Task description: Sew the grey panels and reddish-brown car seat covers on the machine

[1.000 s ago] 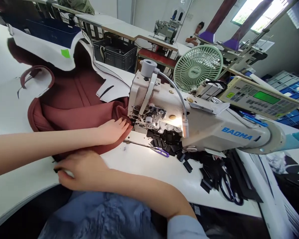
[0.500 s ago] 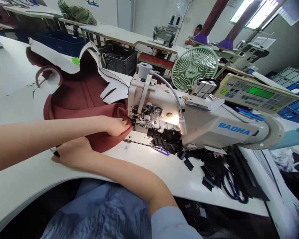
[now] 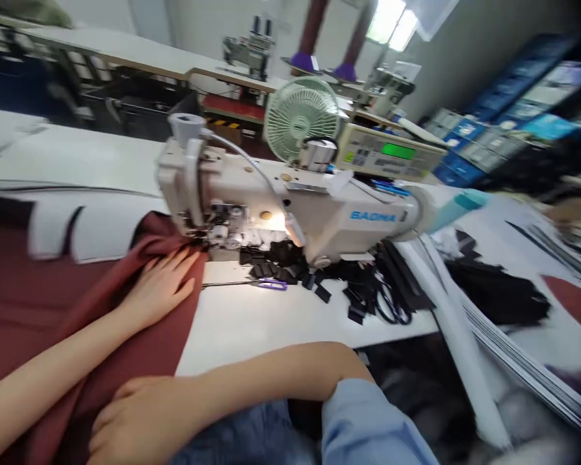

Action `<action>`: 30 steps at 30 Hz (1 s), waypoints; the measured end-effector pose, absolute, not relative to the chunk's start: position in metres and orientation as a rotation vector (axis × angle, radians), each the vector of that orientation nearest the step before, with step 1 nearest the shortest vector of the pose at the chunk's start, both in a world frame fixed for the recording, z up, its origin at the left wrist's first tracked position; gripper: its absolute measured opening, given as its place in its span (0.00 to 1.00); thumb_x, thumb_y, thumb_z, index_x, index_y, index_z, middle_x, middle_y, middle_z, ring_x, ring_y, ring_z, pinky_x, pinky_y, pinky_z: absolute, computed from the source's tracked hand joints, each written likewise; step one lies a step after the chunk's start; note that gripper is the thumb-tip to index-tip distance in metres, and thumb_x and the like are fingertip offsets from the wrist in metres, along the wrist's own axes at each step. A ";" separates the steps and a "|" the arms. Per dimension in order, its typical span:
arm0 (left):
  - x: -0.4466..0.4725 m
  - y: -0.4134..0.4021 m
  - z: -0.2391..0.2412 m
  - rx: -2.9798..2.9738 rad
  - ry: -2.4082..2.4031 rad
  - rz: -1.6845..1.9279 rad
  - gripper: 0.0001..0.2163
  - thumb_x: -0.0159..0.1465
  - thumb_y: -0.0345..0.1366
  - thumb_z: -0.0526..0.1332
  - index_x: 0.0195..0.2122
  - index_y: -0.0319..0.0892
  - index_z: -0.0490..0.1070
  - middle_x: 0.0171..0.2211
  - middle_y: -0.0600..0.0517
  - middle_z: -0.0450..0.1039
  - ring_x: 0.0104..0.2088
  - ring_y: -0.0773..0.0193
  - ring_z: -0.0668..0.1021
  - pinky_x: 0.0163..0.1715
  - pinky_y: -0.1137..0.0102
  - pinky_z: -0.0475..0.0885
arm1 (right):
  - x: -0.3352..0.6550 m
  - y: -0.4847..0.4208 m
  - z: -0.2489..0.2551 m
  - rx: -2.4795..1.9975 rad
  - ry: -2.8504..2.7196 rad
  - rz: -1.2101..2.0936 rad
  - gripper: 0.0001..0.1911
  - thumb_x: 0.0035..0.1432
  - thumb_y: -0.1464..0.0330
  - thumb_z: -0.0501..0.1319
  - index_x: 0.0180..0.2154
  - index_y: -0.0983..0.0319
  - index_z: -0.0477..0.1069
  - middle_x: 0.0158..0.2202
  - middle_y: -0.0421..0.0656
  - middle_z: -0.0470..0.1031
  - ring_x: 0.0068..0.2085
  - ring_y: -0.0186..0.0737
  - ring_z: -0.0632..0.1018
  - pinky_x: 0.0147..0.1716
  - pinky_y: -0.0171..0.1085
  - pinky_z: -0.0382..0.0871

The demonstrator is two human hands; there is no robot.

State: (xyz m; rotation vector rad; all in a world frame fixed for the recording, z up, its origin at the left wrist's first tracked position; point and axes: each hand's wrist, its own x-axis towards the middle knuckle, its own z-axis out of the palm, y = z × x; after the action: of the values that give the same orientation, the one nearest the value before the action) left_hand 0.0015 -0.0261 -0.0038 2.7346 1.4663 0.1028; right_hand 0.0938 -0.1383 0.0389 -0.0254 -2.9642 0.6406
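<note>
Flatly, left hand (image 3: 155, 290) rests on maroon fabric (image 3: 19, 310), fingers (image 3: 177, 259) slightly spread; right hand's (image 3: 130, 420) unclear.

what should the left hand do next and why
Probably ease the raised fold flat before feeding more: the maroon fabric bunches up beside the sewing machine, and the left hand already lies on it there, fingers spread, while the right hand is over the cloth nearer the body.
</note>
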 end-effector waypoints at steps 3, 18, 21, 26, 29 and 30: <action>-0.003 -0.020 -0.007 2.746 1.451 0.145 0.30 0.70 0.43 0.40 0.68 0.32 0.61 0.69 0.38 0.57 0.67 0.42 0.65 0.60 0.48 0.66 | 0.168 -0.156 0.062 -0.343 -2.745 0.602 0.10 0.68 0.64 0.62 0.48 0.57 0.77 0.54 0.39 0.79 0.57 0.29 0.76 0.54 0.26 0.66; 0.008 -0.024 0.001 2.830 1.443 0.344 0.33 0.66 0.45 0.36 0.63 0.35 0.67 0.64 0.37 0.67 0.61 0.42 0.73 0.54 0.50 0.70 | 0.555 -0.187 0.092 -2.834 -0.945 0.004 0.10 0.59 0.64 0.64 0.34 0.63 0.81 0.34 0.49 0.81 0.39 0.44 0.78 0.35 0.36 0.63; 0.006 -0.023 0.001 2.791 1.451 0.329 0.34 0.66 0.46 0.36 0.63 0.33 0.67 0.65 0.37 0.66 0.62 0.41 0.72 0.56 0.48 0.69 | 0.560 -0.193 0.096 -2.732 -0.892 -0.084 0.14 0.60 0.61 0.62 0.30 0.63 0.79 0.30 0.48 0.79 0.36 0.43 0.77 0.34 0.36 0.63; 0.000 -0.015 -0.002 2.767 1.237 0.397 0.29 0.66 0.44 0.42 0.58 0.32 0.70 0.63 0.37 0.68 0.63 0.45 0.71 0.63 0.52 0.66 | 0.514 -0.219 0.116 -2.464 -0.821 -0.303 0.31 0.72 0.55 0.36 0.49 0.65 0.72 0.32 0.46 0.75 0.26 0.37 0.72 0.27 0.36 0.67; 0.000 -0.013 -0.002 2.753 1.160 0.472 0.24 0.65 0.42 0.45 0.55 0.40 0.70 0.61 0.41 0.72 0.61 0.49 0.74 0.64 0.56 0.65 | 0.439 -0.230 0.103 -2.106 -1.154 -0.285 0.25 0.73 0.55 0.41 0.50 0.60 0.71 0.30 0.44 0.73 0.24 0.37 0.72 0.24 0.36 0.68; 0.000 -0.013 -0.002 2.711 1.212 0.477 0.22 0.65 0.43 0.46 0.55 0.42 0.69 0.60 0.42 0.73 0.59 0.48 0.75 0.62 0.56 0.67 | 0.411 -0.230 0.094 -2.008 -1.418 -0.225 0.21 0.72 0.57 0.45 0.48 0.59 0.73 0.28 0.43 0.73 0.25 0.38 0.74 0.26 0.36 0.69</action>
State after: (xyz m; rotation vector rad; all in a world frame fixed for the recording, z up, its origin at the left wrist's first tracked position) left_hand 0.0002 -0.0127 -0.0016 2.7113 1.2121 0.4772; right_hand 0.4107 -0.2302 0.0936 -2.0079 -1.4176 -0.2254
